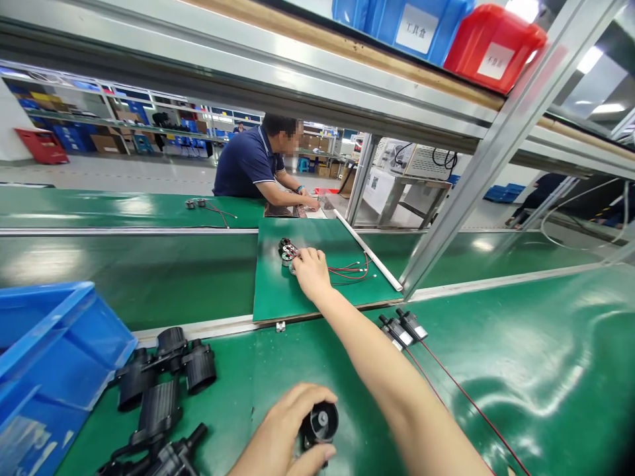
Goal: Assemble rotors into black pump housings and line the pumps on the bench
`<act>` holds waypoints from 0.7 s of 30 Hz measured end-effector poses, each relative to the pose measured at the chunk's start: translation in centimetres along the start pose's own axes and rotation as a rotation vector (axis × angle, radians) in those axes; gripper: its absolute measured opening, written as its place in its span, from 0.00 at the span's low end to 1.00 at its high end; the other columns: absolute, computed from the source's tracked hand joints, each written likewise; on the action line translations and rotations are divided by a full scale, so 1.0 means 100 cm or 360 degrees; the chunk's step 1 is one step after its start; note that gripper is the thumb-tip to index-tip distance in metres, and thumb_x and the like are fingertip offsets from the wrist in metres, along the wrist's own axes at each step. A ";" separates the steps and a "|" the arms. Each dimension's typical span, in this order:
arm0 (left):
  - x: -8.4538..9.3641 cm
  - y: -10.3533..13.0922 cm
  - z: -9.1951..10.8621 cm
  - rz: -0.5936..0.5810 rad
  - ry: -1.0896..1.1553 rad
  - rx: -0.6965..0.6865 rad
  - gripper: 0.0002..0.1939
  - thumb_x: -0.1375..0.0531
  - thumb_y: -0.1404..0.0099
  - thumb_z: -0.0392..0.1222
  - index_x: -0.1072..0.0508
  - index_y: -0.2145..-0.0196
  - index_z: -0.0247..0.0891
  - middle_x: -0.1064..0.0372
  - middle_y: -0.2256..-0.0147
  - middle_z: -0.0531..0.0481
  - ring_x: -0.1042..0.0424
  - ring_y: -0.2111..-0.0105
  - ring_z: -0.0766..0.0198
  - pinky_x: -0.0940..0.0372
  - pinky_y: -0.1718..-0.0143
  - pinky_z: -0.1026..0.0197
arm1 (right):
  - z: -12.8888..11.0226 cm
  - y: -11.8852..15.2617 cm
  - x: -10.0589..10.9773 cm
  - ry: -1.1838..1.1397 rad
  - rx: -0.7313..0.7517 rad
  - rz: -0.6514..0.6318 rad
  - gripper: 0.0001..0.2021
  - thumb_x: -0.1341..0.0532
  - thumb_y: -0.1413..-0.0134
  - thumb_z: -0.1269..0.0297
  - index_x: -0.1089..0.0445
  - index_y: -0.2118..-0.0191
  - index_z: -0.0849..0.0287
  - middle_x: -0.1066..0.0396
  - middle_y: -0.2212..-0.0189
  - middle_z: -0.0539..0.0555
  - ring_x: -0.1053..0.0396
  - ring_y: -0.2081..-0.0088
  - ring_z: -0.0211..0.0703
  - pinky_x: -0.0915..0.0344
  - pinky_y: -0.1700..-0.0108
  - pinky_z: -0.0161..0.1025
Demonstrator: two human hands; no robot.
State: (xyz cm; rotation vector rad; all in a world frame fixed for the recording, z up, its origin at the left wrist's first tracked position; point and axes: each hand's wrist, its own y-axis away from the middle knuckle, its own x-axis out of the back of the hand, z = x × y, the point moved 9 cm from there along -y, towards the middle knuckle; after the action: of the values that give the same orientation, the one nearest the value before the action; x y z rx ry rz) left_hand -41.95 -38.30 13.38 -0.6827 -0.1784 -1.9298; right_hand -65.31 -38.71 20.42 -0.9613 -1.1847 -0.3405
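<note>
My left hand (292,430) is at the bottom middle, fingers and thumb wrapped round a black round housing (323,422) whose open end faces up and shows a grey centre. Further forward, my right hand (312,274) reaches over the green board (278,297), its fingertips bent down on a small cluster of round metal parts (286,251). Red and black wires (347,271) with white connectors trail to the right of that hand. What its fingertips grip is partly hidden.
Black ribbed housings (159,403) lie beside a blue bin (44,370) at left. Black parts with red wires (404,329) lie at right. A slanted metal post (466,178) and a shelf beam (248,73) frame the view. A person (248,162) works across the bench.
</note>
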 end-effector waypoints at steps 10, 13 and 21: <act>0.006 0.010 -0.025 0.0361 0.0316 0.0340 0.32 0.36 0.40 0.38 0.43 0.41 0.49 0.29 0.52 0.49 0.24 0.56 0.59 0.29 0.52 0.55 | -0.026 0.090 0.051 -0.0536 0.0084 -0.0071 0.20 0.40 0.33 0.67 0.39 0.39 0.59 0.30 0.46 0.57 0.32 0.47 0.41 0.37 0.46 0.37; 0.010 0.010 -0.026 0.0440 0.0341 0.0357 0.32 0.36 0.39 0.39 0.45 0.41 0.48 0.28 0.52 0.49 0.24 0.57 0.60 0.29 0.52 0.54 | -0.022 0.132 0.091 -0.1079 -0.0059 -0.0085 0.22 0.37 0.36 0.64 0.37 0.39 0.55 0.29 0.46 0.54 0.30 0.49 0.40 0.32 0.52 0.34; 0.009 0.009 -0.019 0.0475 0.0309 0.0297 0.33 0.34 0.39 0.42 0.45 0.41 0.48 0.28 0.51 0.49 0.23 0.55 0.59 0.27 0.52 0.54 | -0.045 0.198 0.118 -0.1171 0.0004 -0.0519 0.20 0.31 0.44 0.58 0.27 0.46 0.54 0.22 0.55 0.53 0.24 0.56 0.43 0.31 0.53 0.36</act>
State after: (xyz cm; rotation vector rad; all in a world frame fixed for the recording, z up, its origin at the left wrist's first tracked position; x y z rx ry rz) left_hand -42.15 -40.24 12.08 -0.3714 -0.1252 -1.6560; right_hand -44.52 -27.93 21.76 -0.9145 -2.0244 -0.2434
